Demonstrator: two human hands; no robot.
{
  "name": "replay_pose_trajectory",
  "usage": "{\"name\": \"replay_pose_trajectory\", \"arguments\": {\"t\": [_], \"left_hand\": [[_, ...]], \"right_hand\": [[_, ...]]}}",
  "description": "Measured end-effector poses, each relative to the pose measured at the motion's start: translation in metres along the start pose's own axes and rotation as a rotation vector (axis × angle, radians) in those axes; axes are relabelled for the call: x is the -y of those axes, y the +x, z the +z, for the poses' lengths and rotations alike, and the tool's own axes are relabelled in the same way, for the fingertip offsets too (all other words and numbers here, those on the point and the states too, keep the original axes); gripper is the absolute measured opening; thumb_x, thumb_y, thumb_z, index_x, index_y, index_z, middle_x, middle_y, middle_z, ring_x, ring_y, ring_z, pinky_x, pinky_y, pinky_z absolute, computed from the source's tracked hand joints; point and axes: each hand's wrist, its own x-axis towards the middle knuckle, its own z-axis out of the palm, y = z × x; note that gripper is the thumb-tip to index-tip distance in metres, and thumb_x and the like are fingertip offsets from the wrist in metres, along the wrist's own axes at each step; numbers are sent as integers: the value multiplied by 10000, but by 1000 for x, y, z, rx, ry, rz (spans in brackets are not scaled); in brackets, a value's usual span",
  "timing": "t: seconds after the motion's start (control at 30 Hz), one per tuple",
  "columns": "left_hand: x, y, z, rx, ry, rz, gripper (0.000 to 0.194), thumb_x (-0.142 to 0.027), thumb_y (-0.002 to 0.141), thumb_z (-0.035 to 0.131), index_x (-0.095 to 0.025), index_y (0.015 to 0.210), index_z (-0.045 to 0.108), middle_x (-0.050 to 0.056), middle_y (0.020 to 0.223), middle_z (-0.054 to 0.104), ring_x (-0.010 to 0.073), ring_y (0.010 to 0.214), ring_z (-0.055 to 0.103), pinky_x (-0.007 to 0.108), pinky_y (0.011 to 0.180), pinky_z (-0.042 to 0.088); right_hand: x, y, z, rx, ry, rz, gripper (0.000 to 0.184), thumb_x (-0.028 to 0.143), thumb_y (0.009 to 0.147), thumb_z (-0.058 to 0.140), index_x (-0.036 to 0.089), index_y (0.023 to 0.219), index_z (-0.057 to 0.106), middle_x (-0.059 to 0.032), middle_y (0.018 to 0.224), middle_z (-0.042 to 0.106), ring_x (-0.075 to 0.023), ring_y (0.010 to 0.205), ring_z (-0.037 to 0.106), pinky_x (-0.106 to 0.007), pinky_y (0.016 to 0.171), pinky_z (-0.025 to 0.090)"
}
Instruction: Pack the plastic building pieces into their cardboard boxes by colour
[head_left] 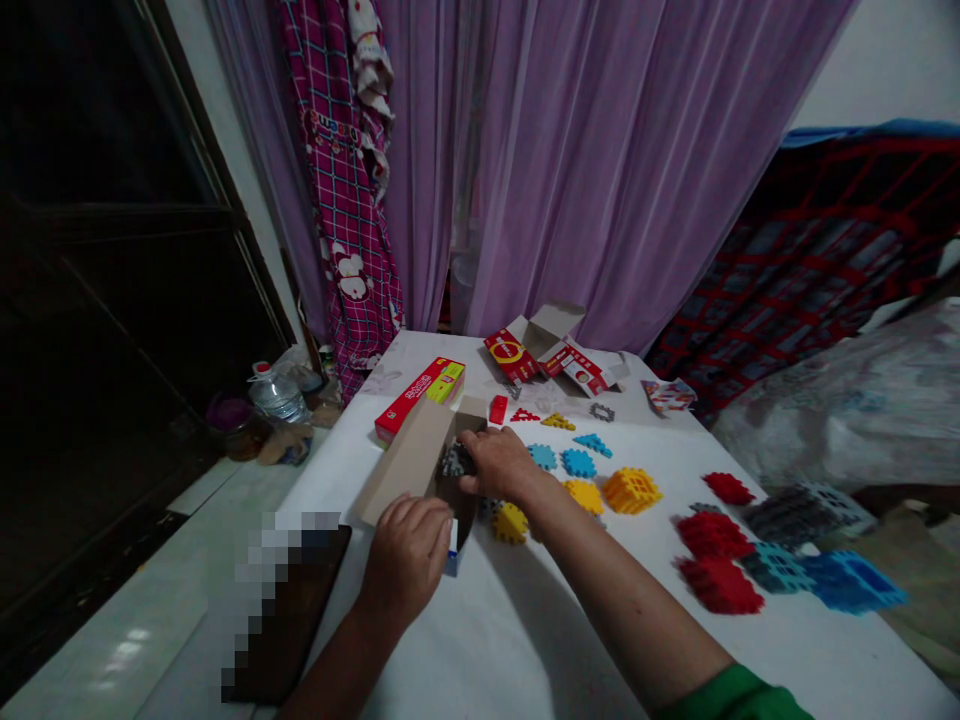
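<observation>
R hand (pixel 499 465) grasps dk grey toothed tiles (pixel 456 460) at open carton (pixel 411 455); L hand (pixel 409 555) by near end, grip unclear. Yellow tiles (pixel 632 490), red tiles (pixel 714 536) remain out on tbl (pixel 472 660).

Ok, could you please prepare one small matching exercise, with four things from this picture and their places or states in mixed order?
1. Right hand
2. Left hand
3. Long red box
4. Blue block

A. Near the right edge of the table
B. At the near end of the open box
C. Closed, just beyond the open box
D. At the dark grey pieces

Pairs: 1-D, 2-B, 3-C, 4-A
</observation>
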Motion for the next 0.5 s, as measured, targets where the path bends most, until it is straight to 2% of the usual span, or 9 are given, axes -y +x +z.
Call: {"name": "replay_pose_trajectory", "arguments": {"t": [0.1,0.2,0.27,0.37,0.5], "left_hand": [[0,-1,0,14,-16,-3,217,-188,941,414,-197,889,625,45,904,705,191,854,631,428,921,473],[2,0,-5,91,-55,6,187,-243,924,471,-196,992,639,63,988,705,210,940,628,460,982,443],[5,2,-11,171,-67,23,250,-303,897,540,-197,1105,627,81,1079,694,237,1039,610,496,1040,397],[12,3,-18,277,-56,60,379,-356,841,639,-214,1190,601,83,1157,682,269,1129,580,543,1097,318],[21,5,-21,345,-26,110,423,-313,796,698,-238,1198,593,62,1158,689,270,1121,595,566,1108,281]], "right_hand": [[-4,-3,3,-32,31,4,660,487,756,688,163,1308,525,-167,1186,653,-323,1123,571,-419,927,410],[-22,-19,-4,-130,85,67,517,419,848,608,169,1297,546,-148,1210,648,-285,1131,572,-386,933,416],[-42,-36,-11,-163,90,126,394,346,883,562,183,1241,594,-129,1218,651,-262,1127,580,-365,937,418],[-77,-70,-17,-163,99,247,303,296,895,532,214,1164,646,-88,1211,665,-234,1103,603,-333,912,437],[-116,-120,-9,-100,108,417,265,271,900,498,239,1080,690,-57,1117,713,-207,976,662,-296,807,474]]}}
